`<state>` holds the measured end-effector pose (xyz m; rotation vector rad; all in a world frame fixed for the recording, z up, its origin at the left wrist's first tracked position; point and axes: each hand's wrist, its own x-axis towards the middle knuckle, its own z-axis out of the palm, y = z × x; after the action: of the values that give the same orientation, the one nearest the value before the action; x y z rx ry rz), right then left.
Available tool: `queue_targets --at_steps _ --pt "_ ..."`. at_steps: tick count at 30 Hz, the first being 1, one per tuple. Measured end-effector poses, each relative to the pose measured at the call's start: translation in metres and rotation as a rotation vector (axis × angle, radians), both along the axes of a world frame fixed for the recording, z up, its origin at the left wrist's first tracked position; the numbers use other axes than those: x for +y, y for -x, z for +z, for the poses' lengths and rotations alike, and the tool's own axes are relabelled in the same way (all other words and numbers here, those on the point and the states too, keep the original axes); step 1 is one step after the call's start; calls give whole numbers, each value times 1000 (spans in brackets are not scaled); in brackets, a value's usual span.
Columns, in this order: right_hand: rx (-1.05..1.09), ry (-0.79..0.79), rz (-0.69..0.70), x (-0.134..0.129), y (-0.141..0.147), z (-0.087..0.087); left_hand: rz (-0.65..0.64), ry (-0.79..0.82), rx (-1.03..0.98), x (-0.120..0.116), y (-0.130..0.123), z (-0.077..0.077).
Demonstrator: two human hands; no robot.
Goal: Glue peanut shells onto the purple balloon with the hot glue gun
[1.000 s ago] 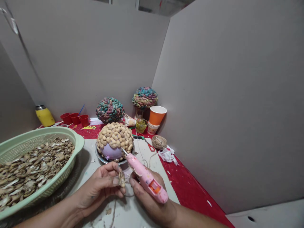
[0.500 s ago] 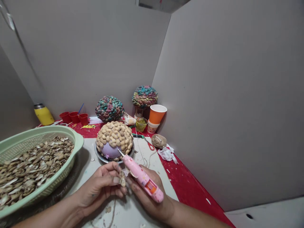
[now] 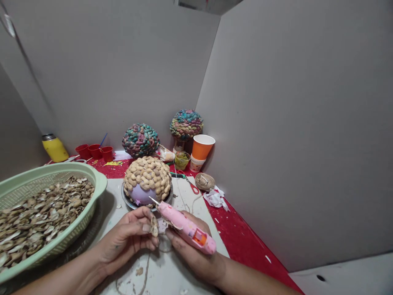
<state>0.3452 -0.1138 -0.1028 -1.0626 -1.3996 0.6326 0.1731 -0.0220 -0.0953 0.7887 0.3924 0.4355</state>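
Note:
Between thumb and fingers, my left hand [image 3: 130, 237] pinches a peanut shell [image 3: 154, 226], its hollow side showing. My right hand [image 3: 196, 246] is wrapped round a pink glue gun [image 3: 187, 227], whose metal tip points up and left, near the ball. Just beyond the hands, a ball [image 3: 143, 194] with a bare purple patch at the front is covered elsewhere in peanut shells [image 3: 149, 174]. It rests in a metal bowl [image 3: 125, 198]. A green basket [image 3: 100, 182] full of loose shells stands at the left.
Two coloured shell-covered balls [image 3: 140, 140] stand at the back, near an orange cup [image 3: 202, 147]. Scissors [image 3: 194, 188], twine [image 3: 205, 182] and crumpled tissue [image 3: 216, 199] lie right of the bowl. Red cups [image 3: 95, 151] and a yellow bottle [image 3: 55, 149] are back left.
The peanut shell in my left hand has moved slightly left and turned. The glue gun has shifted slightly, its tip a little lower and further left and its rear end further right.

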Motion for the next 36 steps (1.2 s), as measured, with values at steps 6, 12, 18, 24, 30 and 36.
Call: queue_targets --at_steps 6,12,18,24,30,36 --pt "122 98 106 2 2 3 -69 4 10 -5 -4 -6" --pt "128 168 130 1 4 -1 -95 -7 30 -9 -4 -8" --pt "175 140 145 3 5 6 -98 5 22 -10 -3 -7" --pt "238 146 173 3 7 6 -110 64 22 -10 -3 -10" --pt "251 154 206 4 7 5 -121 78 27 -10 -3 -11" --pt "230 122 214 5 5 3 -140 86 23 -9 -4 -14"
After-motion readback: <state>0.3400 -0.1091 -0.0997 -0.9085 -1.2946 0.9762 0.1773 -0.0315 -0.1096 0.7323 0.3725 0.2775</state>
